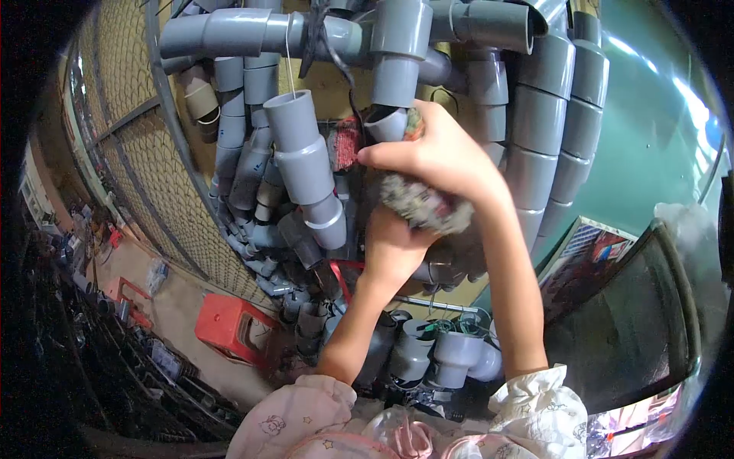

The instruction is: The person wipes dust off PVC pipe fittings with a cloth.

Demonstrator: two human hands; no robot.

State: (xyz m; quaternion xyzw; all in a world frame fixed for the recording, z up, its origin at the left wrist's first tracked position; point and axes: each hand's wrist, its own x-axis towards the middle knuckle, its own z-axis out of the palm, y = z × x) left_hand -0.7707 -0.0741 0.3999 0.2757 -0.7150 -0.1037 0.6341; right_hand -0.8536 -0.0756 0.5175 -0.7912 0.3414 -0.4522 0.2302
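Sleeves: pale, printed, at the bottom edge; both forearms rise from them, bare.
Left arm: runs up and slightly right, wrist straight.
Left hand: directly under the cloth, touching it from below. Fingers are hidden behind the cloth, so I cannot tell whether they grip.
Cloth: mottled grey wad between the two hands. Its long axis slants from upper left to lower right, the lower end pointing right toward the right wrist. A coloured scrap shows above the right knuckles; whether it is the same cloth I cannot tell.
Right arm: rises steeply, leaning left, wrist bent so the hand turns left.
Right hand: on top of the cloth, fingers clenched over its upper edge, fingertips pointing left and pressed together near a red patterned piece.
Pipes: grey fittings hung in strings just behind the hands, most with open ends up or down.
Cord: black, hanging down to the right hand.
Mesh: wire panel carrying the pipes.
Stool: red, on the floor, well below left.
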